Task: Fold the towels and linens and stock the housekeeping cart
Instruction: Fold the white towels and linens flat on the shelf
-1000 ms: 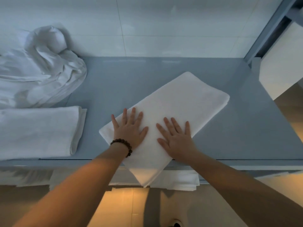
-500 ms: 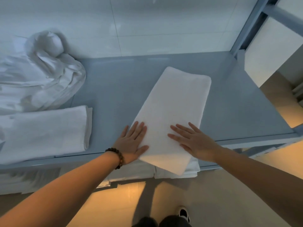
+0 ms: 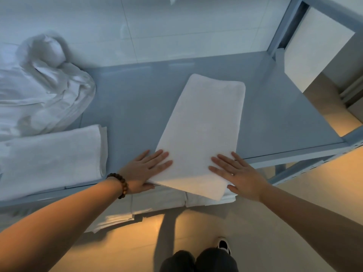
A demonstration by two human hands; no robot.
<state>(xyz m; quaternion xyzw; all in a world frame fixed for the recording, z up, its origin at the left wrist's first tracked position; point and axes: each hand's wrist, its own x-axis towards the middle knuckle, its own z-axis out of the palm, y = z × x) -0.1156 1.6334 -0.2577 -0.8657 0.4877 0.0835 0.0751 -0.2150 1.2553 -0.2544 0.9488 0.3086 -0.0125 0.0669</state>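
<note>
your towel (image 3: 202,134) lies folded into a long white rectangle on the grey shelf (image 3: 133,107). it runs away from you at a slight slant, and its near end hangs past the shelf's front lip. your left hand (image 3: 145,169) lies flat on the towel's near left edge, fingers (image 3: 161,156) straight and together, released rather than grasping. its thumb shows at the lip just under the towel's corner. a dark bead bracelet (image 3: 119,183) sits on that wrist. your right hand (image 3: 239,173) presses flat on the near right corner, fingers (image 3: 222,160) straight and spread, nothing grasped. its thumb lies just beside the overhanging edge.

to the left on the same shelf, well apart from your towel, a second towel (image 3: 53,156) lies folded with its layered edge facing the middle. behind it and touching it is a crumpled heap of white linen (image 3: 39,91) against the tiled wall. a stack (image 3: 167,201) of folded whites shows on the level below, under the overhanging end. lower still you can see the tan floor (image 3: 176,228), your dark trouser legs and one shoe (image 3: 223,245).
</note>
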